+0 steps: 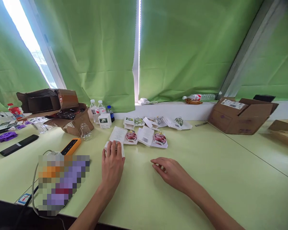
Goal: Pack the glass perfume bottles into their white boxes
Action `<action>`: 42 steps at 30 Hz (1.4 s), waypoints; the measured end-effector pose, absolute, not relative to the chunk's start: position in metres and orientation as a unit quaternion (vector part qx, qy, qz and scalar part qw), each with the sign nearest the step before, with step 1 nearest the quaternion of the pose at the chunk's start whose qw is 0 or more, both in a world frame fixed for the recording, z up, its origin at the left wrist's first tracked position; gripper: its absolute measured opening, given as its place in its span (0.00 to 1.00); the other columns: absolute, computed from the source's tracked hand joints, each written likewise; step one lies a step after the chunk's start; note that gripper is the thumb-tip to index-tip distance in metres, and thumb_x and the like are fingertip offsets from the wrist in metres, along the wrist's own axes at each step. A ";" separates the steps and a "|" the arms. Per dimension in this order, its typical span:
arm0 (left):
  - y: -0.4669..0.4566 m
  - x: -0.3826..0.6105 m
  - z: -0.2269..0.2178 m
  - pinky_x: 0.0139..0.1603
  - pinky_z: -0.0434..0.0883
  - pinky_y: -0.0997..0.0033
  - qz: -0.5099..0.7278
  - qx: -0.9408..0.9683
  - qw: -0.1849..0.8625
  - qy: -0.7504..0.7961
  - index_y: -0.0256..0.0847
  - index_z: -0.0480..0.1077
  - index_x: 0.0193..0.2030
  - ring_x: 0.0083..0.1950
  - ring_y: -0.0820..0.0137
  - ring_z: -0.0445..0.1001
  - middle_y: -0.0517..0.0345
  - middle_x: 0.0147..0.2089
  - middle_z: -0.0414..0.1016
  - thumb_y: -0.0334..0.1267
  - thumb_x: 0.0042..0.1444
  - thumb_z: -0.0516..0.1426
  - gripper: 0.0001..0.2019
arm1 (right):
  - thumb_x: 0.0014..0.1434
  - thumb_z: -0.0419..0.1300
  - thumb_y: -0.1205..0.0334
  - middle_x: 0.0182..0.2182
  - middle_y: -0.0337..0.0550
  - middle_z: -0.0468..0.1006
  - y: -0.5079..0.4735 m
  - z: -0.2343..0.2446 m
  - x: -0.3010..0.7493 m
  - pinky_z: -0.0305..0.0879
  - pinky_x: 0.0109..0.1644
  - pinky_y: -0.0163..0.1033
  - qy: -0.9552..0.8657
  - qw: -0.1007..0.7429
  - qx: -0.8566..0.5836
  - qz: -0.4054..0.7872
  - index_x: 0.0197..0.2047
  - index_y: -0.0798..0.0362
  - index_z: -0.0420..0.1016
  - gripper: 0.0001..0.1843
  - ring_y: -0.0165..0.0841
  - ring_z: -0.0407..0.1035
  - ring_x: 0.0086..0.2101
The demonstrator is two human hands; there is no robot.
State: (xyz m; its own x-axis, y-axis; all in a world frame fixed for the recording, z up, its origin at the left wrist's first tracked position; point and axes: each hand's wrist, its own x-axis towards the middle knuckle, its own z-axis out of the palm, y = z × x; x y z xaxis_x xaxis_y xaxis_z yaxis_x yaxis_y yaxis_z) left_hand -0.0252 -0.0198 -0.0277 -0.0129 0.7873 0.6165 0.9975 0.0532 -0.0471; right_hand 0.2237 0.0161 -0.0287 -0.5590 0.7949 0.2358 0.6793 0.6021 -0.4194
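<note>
My left hand [112, 163] lies over a small white box [123, 150], its fingers bent across the top and hiding most of it. Just behind it, an unfolded white carton [118, 133] lies beside a glass ornament with red filling [131, 136]. Farther right, a second glass ornament with red filling [159, 138] rests on white card next to a carton with a barcode [145, 135]. My right hand [171, 171] is held to the right, fingers loosely curved, a gap between thumb and fingers, and nothing in it.
Behind are a green-tinted ornament [138, 121], a silvery one [157, 120] and another pale green one [179, 120]. A white box [104, 121] stands by bottles [95, 111]. Cardboard boxes [240, 115] sit at both sides. An orange power strip [71, 147] and a cable [33, 185] lie left.
</note>
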 end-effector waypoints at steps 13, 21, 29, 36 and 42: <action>-0.018 -0.081 -0.025 0.62 0.59 0.45 -0.072 -0.647 0.319 -0.689 0.36 0.56 0.62 0.67 0.51 0.54 0.39 0.64 0.59 0.24 0.55 0.50 0.26 | 0.65 0.46 0.56 0.45 0.46 0.80 0.012 -0.025 0.223 0.69 0.41 0.45 -0.879 0.211 -0.408 0.128 0.50 0.48 0.76 0.20 0.41 0.75 0.40; -0.015 -0.110 -0.018 0.60 0.62 0.48 -0.046 -0.644 0.322 -0.693 0.36 0.57 0.61 0.66 0.51 0.55 0.39 0.63 0.60 0.26 0.55 0.52 0.25 | 0.66 0.46 0.56 0.46 0.47 0.79 0.010 -0.026 0.224 0.69 0.43 0.46 -0.883 0.214 -0.401 0.114 0.49 0.48 0.76 0.19 0.42 0.75 0.40; 0.005 -0.134 -0.017 0.59 0.62 0.52 -0.051 -0.649 0.310 -0.693 0.36 0.56 0.60 0.66 0.52 0.55 0.39 0.62 0.60 0.29 0.53 0.57 0.27 | 0.66 0.46 0.58 0.45 0.46 0.79 0.005 -0.026 0.221 0.68 0.46 0.49 -0.894 0.202 -0.388 0.097 0.49 0.48 0.76 0.18 0.43 0.74 0.42; 0.037 -0.149 -0.014 0.60 0.61 0.52 -0.048 -0.653 0.313 -0.687 0.37 0.56 0.61 0.66 0.53 0.54 0.40 0.63 0.59 0.30 0.54 0.56 0.27 | 0.66 0.46 0.57 0.45 0.47 0.79 0.005 -0.033 0.219 0.69 0.45 0.49 -0.899 0.192 -0.379 0.105 0.49 0.47 0.75 0.18 0.43 0.74 0.42; 0.076 -0.163 -0.020 0.59 0.63 0.54 -0.054 -0.659 0.316 -0.680 0.34 0.54 0.64 0.68 0.52 0.53 0.37 0.65 0.58 0.30 0.52 0.58 0.32 | 0.67 0.45 0.59 0.46 0.47 0.78 0.005 -0.032 0.218 0.68 0.45 0.48 -0.898 0.174 -0.387 0.113 0.49 0.47 0.75 0.18 0.43 0.73 0.43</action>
State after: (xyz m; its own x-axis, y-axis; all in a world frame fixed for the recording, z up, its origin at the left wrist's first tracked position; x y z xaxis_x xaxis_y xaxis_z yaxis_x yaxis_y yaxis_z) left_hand -0.1633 0.0760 -0.0196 0.0682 0.8622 0.5020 0.9308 0.1261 -0.3430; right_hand 0.2183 0.0047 -0.0323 -0.6399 0.7348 0.2250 0.6557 0.6748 -0.3387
